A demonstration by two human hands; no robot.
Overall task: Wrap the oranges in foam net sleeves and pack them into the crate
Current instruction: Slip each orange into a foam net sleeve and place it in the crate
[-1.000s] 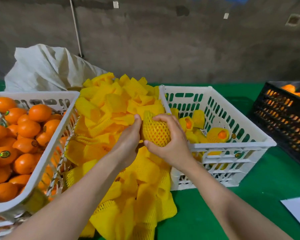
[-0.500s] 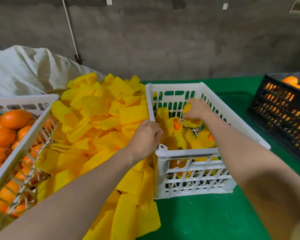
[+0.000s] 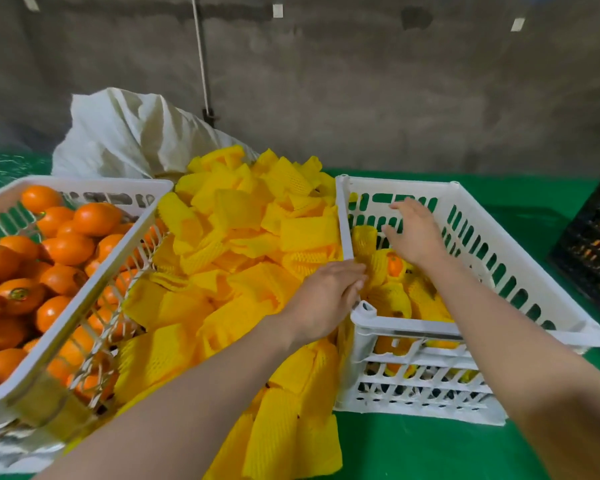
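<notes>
Two white crates flank a loose heap of yellow foam net sleeves (image 3: 243,258) on the green table cover (image 3: 413,448). At the person's left, the supply crate (image 3: 84,184) is heaped with bare oranges (image 3: 66,249), while the packing crate (image 3: 395,183) at the right holds several wrapped oranges (image 3: 394,268), clustered low along its left and near sides (one shows its orange skin through the end of its sleeve). The left hand (image 3: 326,296) reaches across the sleeve pile, its fingers fairly straight and laid over the packing crate's left rim, tips just beside the nearest wrapped fruit; it grips nothing, though the fingertips are blurred. The right hand (image 3: 413,233) hovers inside the packing crate above the wrapped oranges, palm down, fingers loosely spread and empty. Behind the sleeves a crumpled white sack (image 3: 129,136) leans against the grey wall, and a black crate (image 3: 596,244) sits at the far right edge.
</notes>
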